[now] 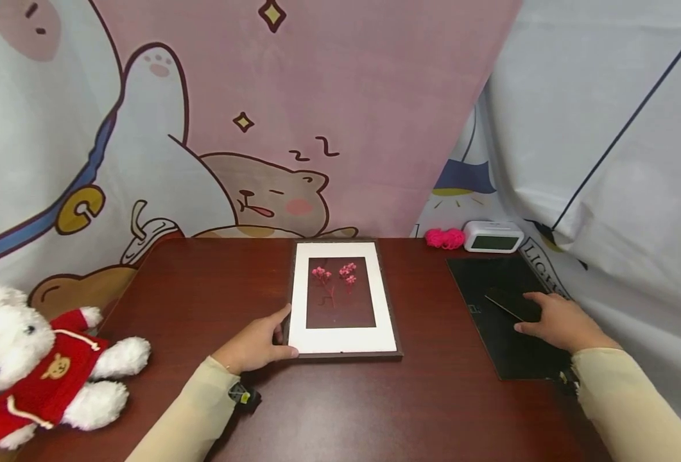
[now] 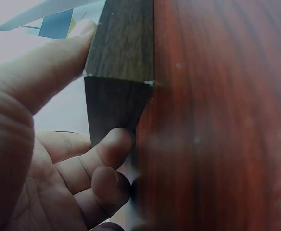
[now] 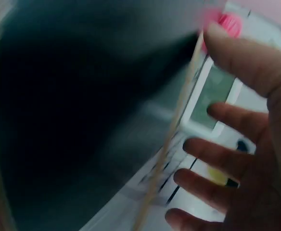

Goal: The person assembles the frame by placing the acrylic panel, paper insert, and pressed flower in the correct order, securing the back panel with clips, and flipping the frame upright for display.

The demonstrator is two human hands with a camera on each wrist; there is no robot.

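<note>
A picture frame [image 1: 340, 340] with a white mat and pink dried flowers [image 1: 340, 273] lies at the table's middle. My left hand [image 1: 256, 343] holds its lower left corner. The left wrist view shows the thumb over the dark wooden edge [image 2: 123, 43] and curled fingers at its side. At the right lies a black backing board [image 1: 513, 359], with a narrow black flap [image 1: 510, 303] standing up from it. My right hand [image 1: 565, 321] is over the board beside the flap. In the right wrist view its fingers [image 3: 217, 151] are spread, with the thumb at the board's pale edge.
A white digital clock [image 1: 493, 237] and a bundle of pink yarn [image 1: 445, 239] stand behind the board. A white plush bear [image 1: 45, 372] in a red sweater sits at the left edge of the table [image 1: 340, 410]. Printed curtains [image 1: 375, 115] hang along the back and right.
</note>
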